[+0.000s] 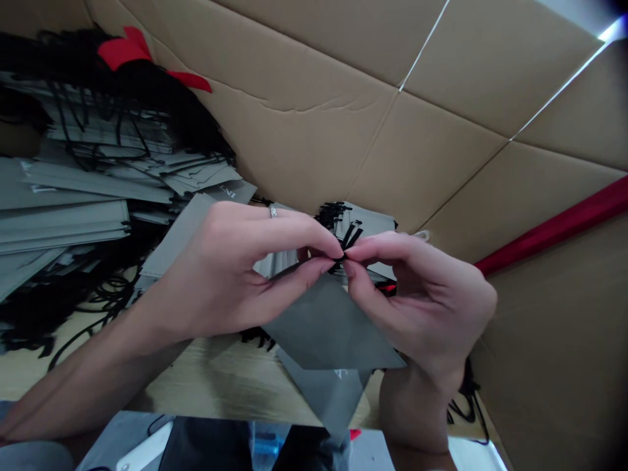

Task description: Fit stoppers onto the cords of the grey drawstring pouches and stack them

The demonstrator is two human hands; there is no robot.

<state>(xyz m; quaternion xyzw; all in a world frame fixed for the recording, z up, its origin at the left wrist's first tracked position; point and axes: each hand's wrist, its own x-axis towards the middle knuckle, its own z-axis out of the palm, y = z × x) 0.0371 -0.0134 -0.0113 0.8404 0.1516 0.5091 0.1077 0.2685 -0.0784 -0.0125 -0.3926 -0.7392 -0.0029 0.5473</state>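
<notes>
My left hand [230, 275], with a ring on one finger, pinches thumb and forefinger together at the middle of the view. Right beside it, the thumb and forefinger of my right hand [426, 294] are closed on the same spot. Between the fingertips is a black cord [352, 234], its two ends sticking up. A grey card-like piece [338, 327] hangs tilted under the fingers, its top corner at the pinch. Lower down shows another grey piece [318, 386] with white lettering; whether the two are joined I cannot tell.
Grey pieces with black cords lie piled at the left [78, 209], near a red strip [125, 52]. A smaller stack [367, 216] sits behind my hands on the wooden table [235, 379]. Cardboard walls [304, 131] rise behind and right, with a red band [554, 226].
</notes>
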